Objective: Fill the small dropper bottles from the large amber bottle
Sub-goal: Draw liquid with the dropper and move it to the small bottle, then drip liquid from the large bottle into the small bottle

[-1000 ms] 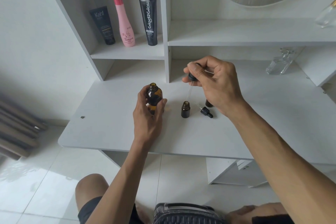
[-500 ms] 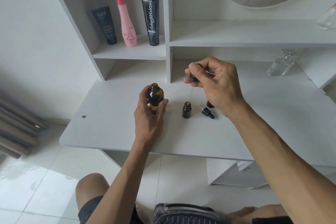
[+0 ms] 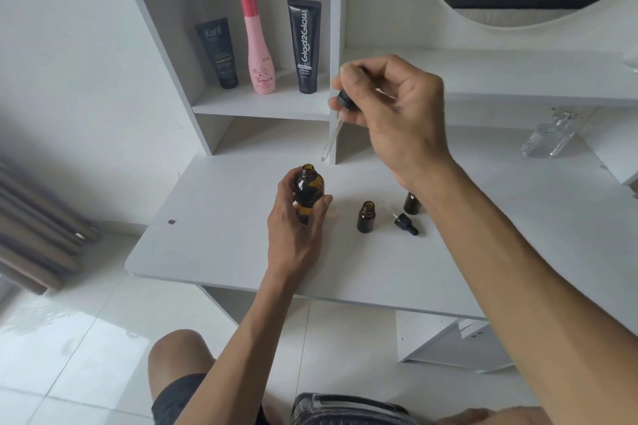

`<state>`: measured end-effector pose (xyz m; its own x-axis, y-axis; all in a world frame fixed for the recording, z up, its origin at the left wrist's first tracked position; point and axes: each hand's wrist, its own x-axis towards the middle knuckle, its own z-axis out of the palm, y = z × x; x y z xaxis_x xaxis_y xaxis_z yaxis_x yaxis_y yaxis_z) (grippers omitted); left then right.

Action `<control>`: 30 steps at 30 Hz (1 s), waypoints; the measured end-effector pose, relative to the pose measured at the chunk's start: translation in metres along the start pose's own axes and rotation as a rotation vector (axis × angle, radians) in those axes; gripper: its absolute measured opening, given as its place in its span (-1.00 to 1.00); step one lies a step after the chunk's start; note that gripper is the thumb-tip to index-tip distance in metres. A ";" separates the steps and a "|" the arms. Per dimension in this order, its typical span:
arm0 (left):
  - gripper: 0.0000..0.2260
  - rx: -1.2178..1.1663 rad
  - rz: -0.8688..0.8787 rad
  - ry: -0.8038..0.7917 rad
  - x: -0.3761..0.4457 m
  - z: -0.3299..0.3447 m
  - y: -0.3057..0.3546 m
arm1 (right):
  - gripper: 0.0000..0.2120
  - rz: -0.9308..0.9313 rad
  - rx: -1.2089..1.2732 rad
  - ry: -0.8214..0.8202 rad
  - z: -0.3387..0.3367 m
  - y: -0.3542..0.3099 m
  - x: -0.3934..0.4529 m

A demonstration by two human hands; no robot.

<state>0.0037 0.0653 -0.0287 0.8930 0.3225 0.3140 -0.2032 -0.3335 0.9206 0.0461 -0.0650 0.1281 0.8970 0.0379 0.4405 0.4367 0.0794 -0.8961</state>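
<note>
While the task looks mid-way at best, fill levels can't be read through the dark glass. Head view only.

Left hand (image 3: 297,228) wraps the large amber bottle (image 3: 308,191), fingers curled round its body, thumb on the 3 o'clock side; bottle upright, cap off, mouth open, base hidden by the hand so can't tell if it sits on the desk (image 3: 214,238) or is lifted. Right hand (image 3: 397,114) pinches the black bulb and collar of a dropper (image 3: 340,114) between thumb and forefinger, other fingers curled in; whether the bulb is squeezed, can't tell. Glass pipette slants down toward 7 o'clock, tip just above and near the amber bottle's mouth, at its 1 o'clock, not inside. My read: going in for a draw.

Open small bottle (image 3: 366,217) stands at 3 o'clock of the amber bottle, apart from it, uncapped. Second small bottle (image 3: 412,203) further toward 3 o'clock, partly behind the right wrist; top hidden. Loose dropper cap (image 3: 406,223) lies on its side between and in front of them. Left to do: more transfers, then capping.

Materials: amber glass, round shoulders, threaded necks; pipette clear and thin; bulbs matte black rubber; desk smooth white laminate, rounded corner. Shelf at 11 o'clock holds two dark tubes (image 3: 217,52) and a pink bottle (image 3: 260,48), glossy plastic.
</note>
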 end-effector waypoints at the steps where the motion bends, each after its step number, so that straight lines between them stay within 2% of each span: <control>1: -0.53 -0.006 -0.002 -0.003 0.000 0.000 0.000 | -0.95 -0.007 -0.003 -0.018 0.006 0.000 0.001; 23: -0.57 -0.041 -0.005 -0.007 0.000 0.000 -0.001 | -0.81 -0.002 -0.240 -0.164 0.028 0.043 0.001; 30: -0.57 -0.019 -0.007 -0.019 0.000 0.000 0.000 | -0.82 0.068 -0.316 -0.175 0.026 0.064 -0.012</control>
<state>0.0039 0.0658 -0.0288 0.9019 0.3076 0.3033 -0.2046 -0.3142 0.9270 0.0618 -0.0344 0.0666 0.9111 0.2048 0.3576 0.4009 -0.2394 -0.8843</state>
